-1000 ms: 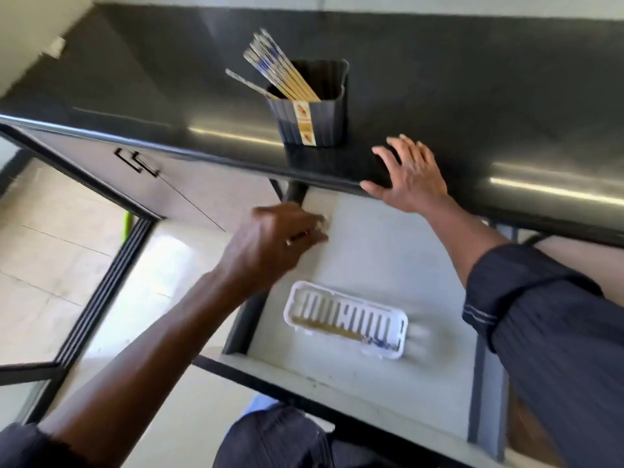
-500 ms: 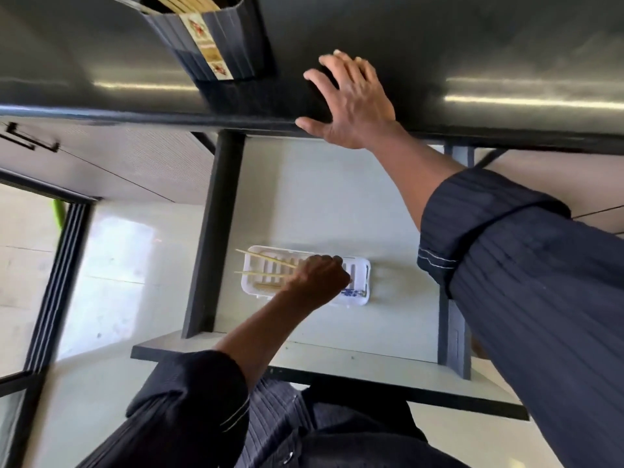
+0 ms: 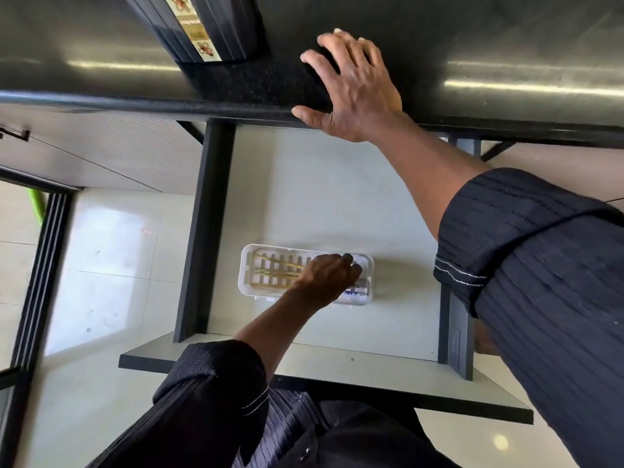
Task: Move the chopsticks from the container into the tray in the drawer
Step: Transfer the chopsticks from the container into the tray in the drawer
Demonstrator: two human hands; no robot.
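Observation:
A white slotted tray [image 3: 244, 275] lies in the open drawer [image 3: 331, 197]. Pale wooden chopsticks [image 3: 275, 266] lie along its left half. My left hand [image 3: 326, 276] hovers over the tray's middle, fingers curled around the chopsticks' right ends; whether it still grips them is hard to tell. My right hand [image 3: 354, 86] rests flat with fingers spread on the dark countertop [image 3: 472, 45] edge. Only the lower part of the dark ribbed container [image 3: 209, 25] shows at the top edge; its contents are out of frame.
The drawer's dark side rails [image 3: 202, 231] flank the pale drawer floor. A closed cabinet front with a black handle [image 3: 15, 133] sits at the left. Shiny pale floor tiles [image 3: 101, 265] lie below left.
My left hand brought chopsticks from beside the counter down into the tray, where they now lie flatter. The view tilted downward, pushing the container to the top edge. My right hand stayed put.

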